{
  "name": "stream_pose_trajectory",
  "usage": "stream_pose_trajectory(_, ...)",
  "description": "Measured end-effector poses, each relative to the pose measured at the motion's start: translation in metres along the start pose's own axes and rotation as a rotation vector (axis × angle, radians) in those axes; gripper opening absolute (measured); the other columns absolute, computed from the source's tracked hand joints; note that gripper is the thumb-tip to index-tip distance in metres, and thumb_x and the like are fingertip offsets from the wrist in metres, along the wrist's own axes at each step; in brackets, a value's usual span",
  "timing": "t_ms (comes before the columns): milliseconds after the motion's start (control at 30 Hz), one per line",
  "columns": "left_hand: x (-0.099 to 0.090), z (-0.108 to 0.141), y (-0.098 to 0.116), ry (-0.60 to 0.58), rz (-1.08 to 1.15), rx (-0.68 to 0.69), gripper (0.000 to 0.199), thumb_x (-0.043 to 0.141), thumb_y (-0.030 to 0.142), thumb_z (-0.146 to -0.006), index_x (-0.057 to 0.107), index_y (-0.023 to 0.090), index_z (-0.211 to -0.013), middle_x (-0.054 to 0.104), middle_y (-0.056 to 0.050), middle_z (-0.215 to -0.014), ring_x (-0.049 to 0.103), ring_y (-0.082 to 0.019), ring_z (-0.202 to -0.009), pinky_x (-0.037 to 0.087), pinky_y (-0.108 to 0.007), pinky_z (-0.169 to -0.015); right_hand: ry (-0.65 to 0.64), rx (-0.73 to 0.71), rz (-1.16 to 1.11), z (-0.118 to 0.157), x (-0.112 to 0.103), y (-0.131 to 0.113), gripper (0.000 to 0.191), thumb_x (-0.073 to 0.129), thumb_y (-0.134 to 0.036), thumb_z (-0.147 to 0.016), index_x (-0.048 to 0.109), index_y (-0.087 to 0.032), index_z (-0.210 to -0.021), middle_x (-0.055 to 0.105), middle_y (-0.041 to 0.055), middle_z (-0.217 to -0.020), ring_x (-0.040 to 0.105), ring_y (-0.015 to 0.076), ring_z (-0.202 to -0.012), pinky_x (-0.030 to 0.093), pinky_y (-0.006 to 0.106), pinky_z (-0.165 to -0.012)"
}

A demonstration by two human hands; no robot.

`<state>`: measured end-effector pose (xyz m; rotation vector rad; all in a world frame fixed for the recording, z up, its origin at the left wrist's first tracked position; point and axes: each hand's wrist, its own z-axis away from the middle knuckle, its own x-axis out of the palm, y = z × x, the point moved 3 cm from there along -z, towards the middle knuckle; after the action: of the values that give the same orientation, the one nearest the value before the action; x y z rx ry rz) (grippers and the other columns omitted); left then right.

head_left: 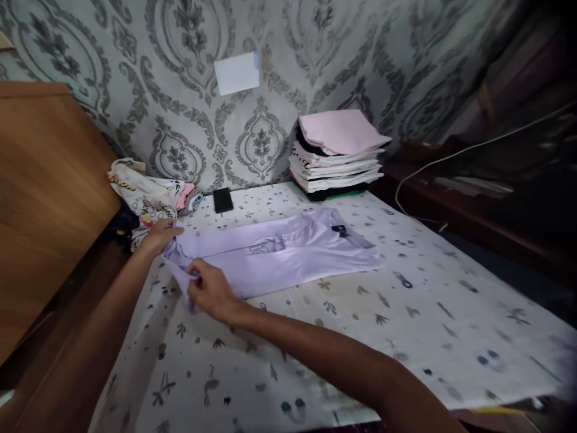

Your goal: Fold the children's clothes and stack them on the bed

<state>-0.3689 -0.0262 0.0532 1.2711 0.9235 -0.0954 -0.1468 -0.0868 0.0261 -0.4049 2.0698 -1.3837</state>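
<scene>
Clock directions are as seen in the view, taken from the middle of the lilac garment

Lilac fabric garment [252,273] lies lengthwise, roughly 9 to 3 o'clock, on the white sheet printed with small grey, green and brown motifs [369,337]. Long narrow shape, wrinkled toward 3 o'clock, dark line print around its middle, small black patch [340,230] toward the 3 o'clock end. The 9 o'clock end is in both hands, its edge bunched and partly open

Left hand [163,236]: at 9 o'clock, grips the far corner of that end, thumb laid over the cloth. Other fingers partly hidden, can't tell their exact curl

Right hand [211,291]: at 8 o'clock, pinches the near part of the same end between thumb and forefinger, rest of the fingers curled in. Hands apart from each other, forearm comes in from 4 o'clock

Around it:
- 1 to 2 o'clock: tall stack of folded clothes, mostly white with black layers, pale pink on top [338,156], on the sheet near the wall
- 10 to 11 o'clock: flat black rectangular object [223,200], on the sheet
- 10 o'clock: loose heap of printed white, pink and grey cloth [153,195], just beside left hand
- between 9 and 10 o'clock: brown wood-grain panel [49,198]
- between 11 and 12 o'clock: white paper rectangle [237,73] on grey damask wallpaper [189,138]
- 2 o'clock: thin white cable [444,159], one end down by the sheet's edge
</scene>
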Motion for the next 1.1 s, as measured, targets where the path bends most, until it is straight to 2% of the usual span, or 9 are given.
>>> stream_pose_trajectory(100,0.035,0.001,0.047,-0.069,0.086,0.030,0.029,0.068,0.027,-0.061,0.063,0.018,-0.087,0.056,0.006,-0.058,0.050,-0.011,-0.047,0.034,-0.018,-0.042,0.128,0.050,-0.220,0.020,-0.047,0.015,0.026,0.051,-0.011,-0.073,0.060,-0.022,-0.094,0.065,-0.0040,-0.088,0.056,0.0116,-0.067,0.048,0.023,-0.065)
stream_pose_trajectory(233,0.113,0.012,0.096,-0.250,0.183,-0.017,0.044,0.068,0.023,-0.071,0.059,0.023,-0.115,0.052,0.009,-0.054,0.051,-0.010,-0.041,0.035,-0.016,-0.041,0.210,0.153,-0.375,0.058,-0.106,0.047,0.037,0.047,-0.013,-0.070,0.062,-0.022,-0.102,0.066,-0.0023,-0.094,0.058,0.0106,-0.062,0.051,0.024,-0.061)
stream_pose_trajectory(333,0.171,0.020,0.109,-0.358,0.165,-0.056,0.030,0.069,0.028,-0.079,0.060,0.020,-0.106,0.057,0.005,-0.054,0.058,-0.012,-0.044,0.043,-0.018,-0.044,0.228,0.303,-0.385,0.081,-0.135,0.075,0.042,0.047,-0.011,-0.067,0.063,-0.022,-0.104,0.065,-0.0010,-0.092,0.059,0.0106,-0.060,0.053,0.024,-0.057)
stream_pose_trajectory(400,0.194,0.022,0.109,-0.390,0.135,-0.063,0.025,0.068,0.037,-0.083,0.060,0.017,-0.096,0.058,0.002,-0.055,0.061,-0.014,-0.047,0.048,-0.022,-0.047,0.210,0.381,-0.411,0.088,-0.143,0.088,0.047,0.047,-0.009,-0.065,0.061,-0.021,-0.108,0.065,-0.0008,-0.092,0.060,0.0105,-0.059,0.054,0.023,-0.055)
stream_pose_trajectory(467,0.201,0.021,0.105,-0.410,0.108,-0.048,0.030,0.064,0.046,-0.087,0.060,0.017,-0.092,0.060,0.000,-0.057,0.064,-0.015,-0.051,0.053,-0.025,-0.051,0.190,0.426,-0.426,0.088,-0.146,0.092,0.051,0.048,-0.007,-0.066,0.058,-0.022,-0.114,0.064,-0.0009,-0.092,0.060,0.0094,-0.057,0.053,0.022,-0.053)
stream_pose_trajectory(533,0.196,0.018,0.102,-0.421,0.081,-0.006,0.034,0.058,0.050,-0.090,0.060,0.016,-0.092,0.064,-0.003,-0.064,0.066,-0.016,-0.056,0.055,-0.027,-0.055,0.172,0.458,-0.407,0.086,-0.148,0.091,0.049,0.050,-0.008,-0.071,0.055,-0.021,-0.118,0.062,-0.0012,-0.091,0.059,0.0078,-0.052,0.052,0.021,-0.049)
stream_pose_trajectory(733,0.181,0.003,0.098,-0.346,-0.063,0.250,0.025,0.056,0.027,-0.084,0.065,0.015,-0.105,0.068,-0.006,-0.086,0.065,-0.018,-0.077,0.054,-0.030,-0.070,0.192,0.497,-0.409,0.082,-0.152,0.086,0.033,0.054,-0.021,-0.086,0.053,-0.021,-0.119,0.056,-0.0042,-0.082,0.056,0.0069,-0.046,0.053,0.022,-0.045)
stream_pose_trajectory(933,0.201,-0.004,0.100,-0.275,-0.252,0.507,0.025,0.063,0.028,-0.078,0.068,0.018,-0.100,0.067,-0.006,-0.098,0.061,-0.022,-0.097,0.046,-0.036,-0.093,0.206,0.471,-0.421,0.080,-0.153,0.090,0.047,0.049,-0.004,-0.075,0.051,-0.020,-0.119,0.061,-0.0030,-0.083,0.062,0.0111,-0.052,0.059,0.029,-0.052)
stream_pose_trajectory(1100,0.214,-0.005,0.096,-0.147,-0.390,0.539,0.026,0.060,0.038,-0.086,0.066,0.016,-0.098,0.064,-0.012,-0.098,0.057,-0.030,-0.105,0.043,-0.044,-0.096,0.145,0.451,-0.362,0.082,-0.157,0.084,0.053,0.046,-0.002,-0.073,0.049,-0.021,-0.122,0.065,-0.0025,-0.084,0.065,0.0128,-0.052,0.056,0.025,-0.047)
